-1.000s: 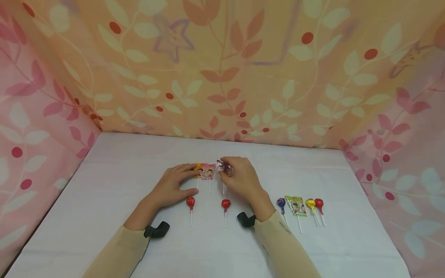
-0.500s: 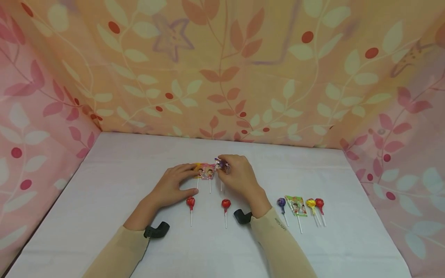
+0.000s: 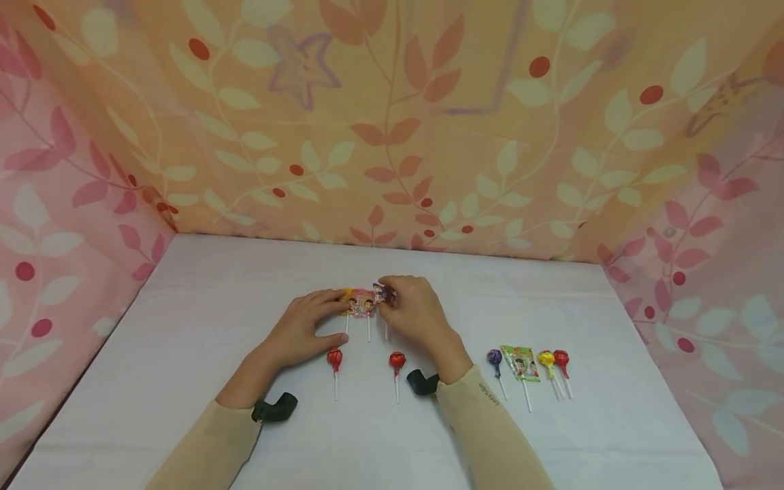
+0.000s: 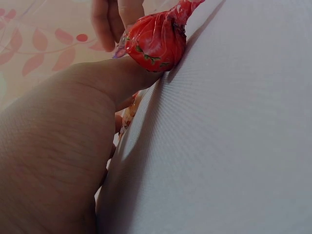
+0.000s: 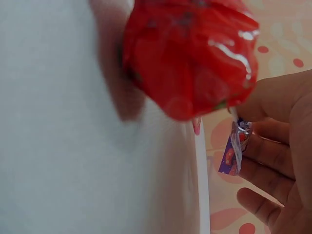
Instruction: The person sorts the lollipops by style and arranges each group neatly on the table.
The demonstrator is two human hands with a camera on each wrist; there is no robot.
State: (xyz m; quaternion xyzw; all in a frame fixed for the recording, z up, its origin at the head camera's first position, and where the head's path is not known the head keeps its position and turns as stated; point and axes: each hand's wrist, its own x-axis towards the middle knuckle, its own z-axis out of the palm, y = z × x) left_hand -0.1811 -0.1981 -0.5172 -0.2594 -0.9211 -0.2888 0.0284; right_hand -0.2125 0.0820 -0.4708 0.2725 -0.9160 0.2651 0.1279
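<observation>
My right hand pinches a purple-wrapped lollipop between thumb and fingers, its white stick pointing toward me. Directly left of it lie a pink-wrapped lollipop and a yellow-wrapped one, partly under my left fingertips. My left hand rests on the table with fingers extended and thumb apart, touching the yellow wrapper. Nearer to me are two round red lollipops, one beside my left thumb and another below my right hand. In the right wrist view, the held lollipop's purple wrapper shows past a large red lollipop.
To the right lies a group of lollipops: a purple one, a flat green-wrapped one, a yellow one and a red one. A white cloth covers the table, with patterned curtains around it.
My right hand has shifted a little left, bringing the purple-wrapped lollipop up against the pink-wrapped one in the head view. My left hand has stayed in place.
</observation>
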